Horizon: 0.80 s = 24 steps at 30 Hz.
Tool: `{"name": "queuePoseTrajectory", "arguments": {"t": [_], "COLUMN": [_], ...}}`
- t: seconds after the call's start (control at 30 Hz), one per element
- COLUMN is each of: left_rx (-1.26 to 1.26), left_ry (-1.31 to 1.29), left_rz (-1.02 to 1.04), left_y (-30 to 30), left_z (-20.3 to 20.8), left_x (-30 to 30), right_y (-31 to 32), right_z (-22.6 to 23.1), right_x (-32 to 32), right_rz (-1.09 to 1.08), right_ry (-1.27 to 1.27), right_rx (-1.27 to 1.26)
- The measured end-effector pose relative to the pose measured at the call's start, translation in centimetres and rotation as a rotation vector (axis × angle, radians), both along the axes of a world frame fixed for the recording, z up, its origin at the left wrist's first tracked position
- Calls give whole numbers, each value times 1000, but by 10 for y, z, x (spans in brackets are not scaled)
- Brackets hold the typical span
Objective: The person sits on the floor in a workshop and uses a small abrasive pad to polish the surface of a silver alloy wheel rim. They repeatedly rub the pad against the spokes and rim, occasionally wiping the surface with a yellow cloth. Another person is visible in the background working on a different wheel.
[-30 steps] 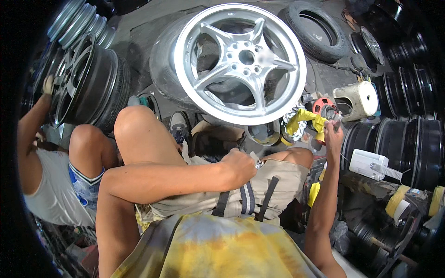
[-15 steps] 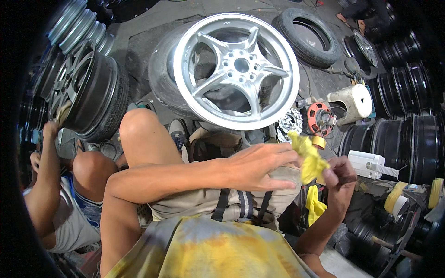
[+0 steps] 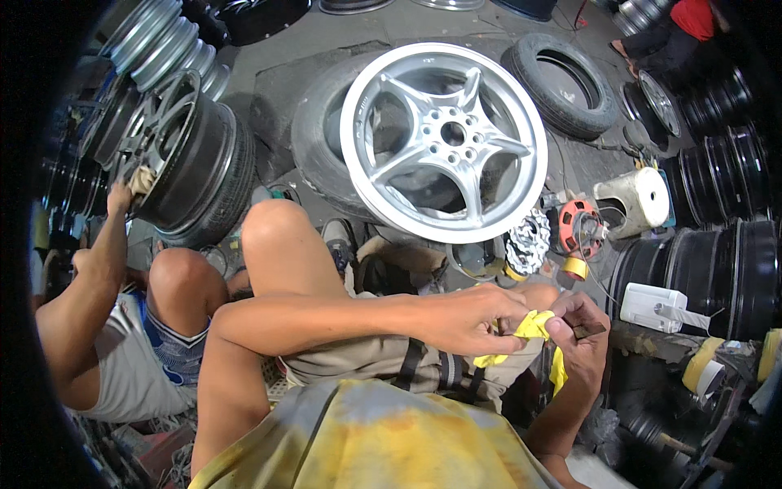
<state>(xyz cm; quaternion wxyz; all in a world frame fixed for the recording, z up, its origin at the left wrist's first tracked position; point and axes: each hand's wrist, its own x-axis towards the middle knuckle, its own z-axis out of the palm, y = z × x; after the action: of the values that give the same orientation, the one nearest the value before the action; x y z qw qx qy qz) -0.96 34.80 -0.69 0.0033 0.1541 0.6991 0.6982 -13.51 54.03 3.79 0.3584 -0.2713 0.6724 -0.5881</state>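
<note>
A crumpled yellow cloth (image 3: 535,323) is stretched between my hands above my right knee. My left hand (image 3: 476,319) reaches across from the left, its fingers closed on one end, with a bit of cloth showing below them. Thumb and fingers of my right hand (image 3: 580,328) pinch the other end, and a loose tail of cloth hangs beneath. Beyond my hands, a silver wheel rim (image 3: 481,213) with star-shaped spokes lies on a grey tyre (image 3: 314,147); neither hand touches it.
At the left, a co-worker's hand (image 3: 120,197) holds a rag against another wheel (image 3: 191,167). A loose tyre (image 3: 599,114), a red reel (image 3: 568,224), yellow tape (image 3: 575,269), a white stool (image 3: 631,202) and a white box (image 3: 649,304) stand to the right, beside dark stacked rims (image 3: 700,257).
My left hand has come down and closed on the yellow cloth, which is now bunched between both hands. The whole view has shifted slightly, and the co-worker's rag hand has moved on the wheel.
</note>
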Motion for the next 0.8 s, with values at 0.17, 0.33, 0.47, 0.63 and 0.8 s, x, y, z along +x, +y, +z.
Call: {"name": "queuePoseTrajectory", "arguments": {"t": [0.17, 0.33, 0.47, 0.63, 0.8], "left_rx": [155, 312, 454, 500, 388], "left_ry": [-137, -357, -444, -556, -659], "left_rz": [60, 60, 34, 44, -15], "left_y": [-3, -10, -11, -13, -28], "left_z": [3, 19, 6, 17, 27], "left_x": [-1, 2, 1, 4, 4], "right_y": [5, 21, 8, 12, 6], "right_z": [-15, -41, -28, -25, -36], "right_x": [-14, -15, 2, 3, -4], "right_rz": [93, 189, 293, 261, 31], "right_ry": [-123, -132, -87, 18, 20], "right_rx": [-97, 54, 108, 149, 60]}}
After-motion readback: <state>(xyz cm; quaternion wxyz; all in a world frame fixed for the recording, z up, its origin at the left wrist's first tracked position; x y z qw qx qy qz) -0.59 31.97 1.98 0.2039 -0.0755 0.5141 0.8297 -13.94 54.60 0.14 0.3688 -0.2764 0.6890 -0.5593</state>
